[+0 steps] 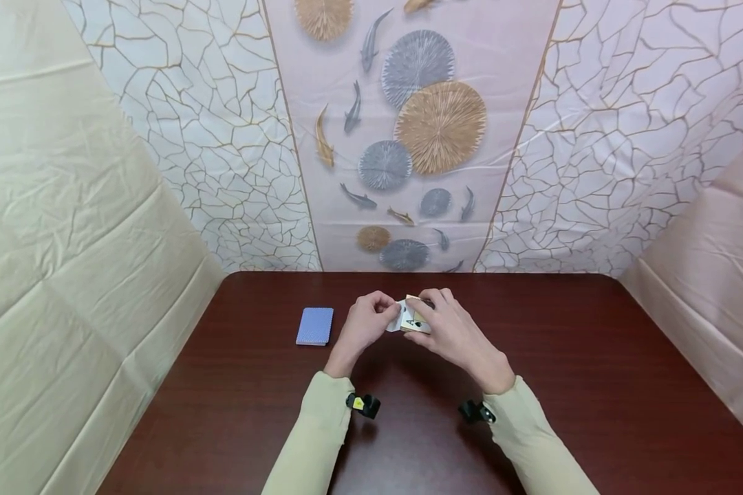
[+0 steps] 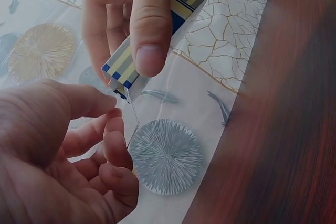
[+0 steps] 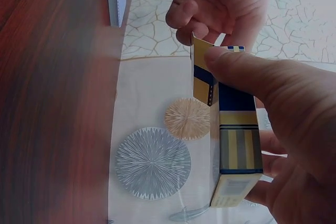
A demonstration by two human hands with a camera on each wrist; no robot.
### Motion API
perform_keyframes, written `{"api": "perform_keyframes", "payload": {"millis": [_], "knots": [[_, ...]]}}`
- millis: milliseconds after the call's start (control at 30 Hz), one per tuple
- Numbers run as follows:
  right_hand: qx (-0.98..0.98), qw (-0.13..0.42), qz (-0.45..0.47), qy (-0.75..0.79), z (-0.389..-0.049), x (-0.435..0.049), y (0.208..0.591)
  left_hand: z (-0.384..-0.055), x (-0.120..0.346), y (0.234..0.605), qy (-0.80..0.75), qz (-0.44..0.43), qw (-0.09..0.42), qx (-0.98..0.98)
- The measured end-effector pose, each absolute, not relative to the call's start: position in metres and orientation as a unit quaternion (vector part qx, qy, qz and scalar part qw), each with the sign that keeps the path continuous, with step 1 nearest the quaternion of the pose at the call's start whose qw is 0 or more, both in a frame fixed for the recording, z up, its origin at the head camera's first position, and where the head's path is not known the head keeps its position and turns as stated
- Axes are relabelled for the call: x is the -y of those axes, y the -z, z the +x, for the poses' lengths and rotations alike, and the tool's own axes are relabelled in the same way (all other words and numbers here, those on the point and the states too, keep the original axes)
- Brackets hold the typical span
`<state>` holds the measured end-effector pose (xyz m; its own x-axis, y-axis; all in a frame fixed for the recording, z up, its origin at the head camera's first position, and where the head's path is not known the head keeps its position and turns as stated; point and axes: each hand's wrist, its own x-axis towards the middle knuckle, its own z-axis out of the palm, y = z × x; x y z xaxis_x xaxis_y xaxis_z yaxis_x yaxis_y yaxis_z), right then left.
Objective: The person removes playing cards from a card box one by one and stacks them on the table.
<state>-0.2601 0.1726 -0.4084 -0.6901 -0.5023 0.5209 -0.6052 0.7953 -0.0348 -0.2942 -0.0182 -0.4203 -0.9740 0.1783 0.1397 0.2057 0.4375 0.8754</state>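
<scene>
My right hand [image 1: 455,330] grips a small playing-card box [image 1: 417,320] above the table, thumb along one narrow side and fingers on the other. The box has blue, cream and gold stripes [image 3: 239,148], and an ace with a spade shows on its face in the head view. At the box's end, my left hand [image 1: 365,322] pinches the opened flap [image 1: 393,322] between thumb and fingertips. The left wrist view shows this left hand [image 2: 47,124] close below the box's end. What lies inside the box is hidden.
A blue-backed deck of cards [image 1: 315,326] lies squared on the dark reddish-brown table [image 1: 223,412], left of my hands. Patterned cloth [image 1: 402,137] hangs behind the table's far edge. Cream cloth walls [image 1: 68,240] stand at both sides.
</scene>
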Motion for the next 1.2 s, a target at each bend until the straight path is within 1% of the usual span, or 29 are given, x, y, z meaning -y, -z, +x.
{"api": "perform_keyframes", "payload": {"millis": [200, 533, 700, 900, 1200], "knots": [[0.913, 0.252, 0.305, -0.101, -0.2598, -0.1733, 0.407, -0.2944, 0.0179, 0.4217, 0.513, -0.123, -0.031, 0.849], [0.909, 0.256, 0.316, -0.092, -0.2597, -0.1727, 0.4076, -0.2921, 0.0164, 0.4241, 0.522, -0.12, -0.069, 0.842], [0.904, 0.266, 0.321, -0.094, -0.2597, -0.1723, 0.4077, -0.2931, 0.0159, 0.4248, 0.515, -0.126, -0.078, 0.845], [0.904, 0.266, 0.324, -0.086, -0.2603, -0.1716, 0.4087, -0.2937, 0.016, 0.4242, 0.502, -0.131, -0.095, 0.85], [0.905, 0.264, 0.322, -0.082, -0.2599, -0.1718, 0.4096, -0.293, 0.0154, 0.4243, 0.483, -0.136, -0.092, 0.86]]}}
